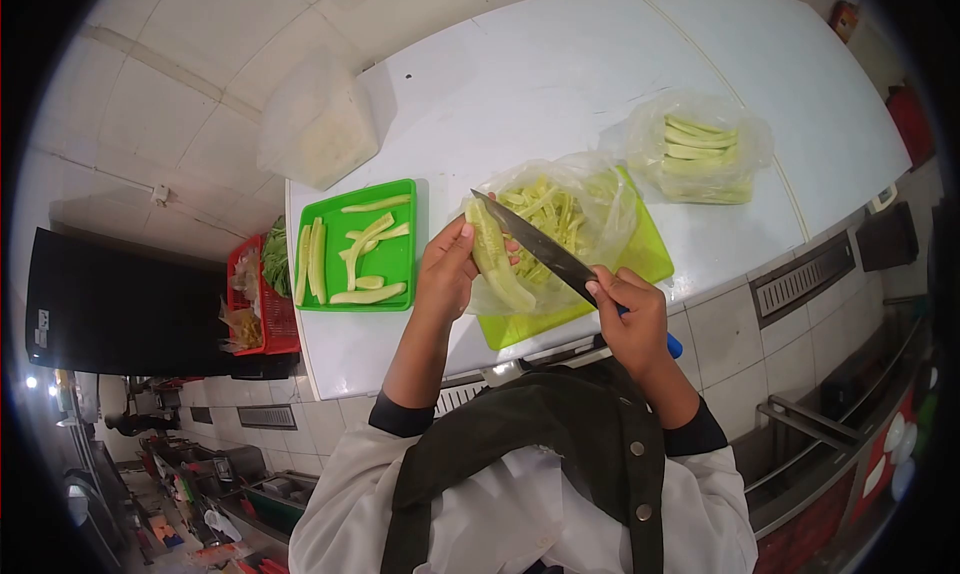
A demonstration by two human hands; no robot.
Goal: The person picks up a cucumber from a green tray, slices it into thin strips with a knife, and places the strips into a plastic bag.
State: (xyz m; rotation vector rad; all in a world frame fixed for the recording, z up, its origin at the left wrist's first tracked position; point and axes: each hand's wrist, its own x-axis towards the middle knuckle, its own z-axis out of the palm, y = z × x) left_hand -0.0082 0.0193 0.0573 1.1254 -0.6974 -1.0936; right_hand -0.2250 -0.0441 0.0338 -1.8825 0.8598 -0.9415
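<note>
The white, smooth-topped desk (520, 74) is largest, spreading under the food and tools. At its 10 o'clock edge stands a translucent, boxy plastic container (318, 124), with pale contents low inside. At 9 o'clock lies a bright green, rectangular plastic tray (405, 259), holding several loose, pale green cucumber strips (317, 259), some upright along its left side, others crossed near the middle. Beyond the tray, also toward 9 o'clock, is a red, slatted plastic basket (283, 324), with bagged items in it and leafy greens (276, 259) by its upper end.

In front of the person, at the centre, a lime-green, flat cutting board (648, 244) sits on the desk. An open, clear plastic bag (612, 209) of cut yellow-green pieces (545, 209) rests over it. Toward 2 o'clock from the board is a 2nd, clear plastic pouch (755, 149) with long pale green sticks (700, 144) stacked inside.

The left hand (450, 264) pinches a long, pale green cucumber piece (492, 254) with a seeded face between thumb and fingers, over the bag. The right hand (630, 309) is closed around the blue handle of a dark-bladed steel knife (545, 246). Its blade points to 10 o'clock, the tip by the top of the cucumber piece; whether they touch is unclear.
</note>
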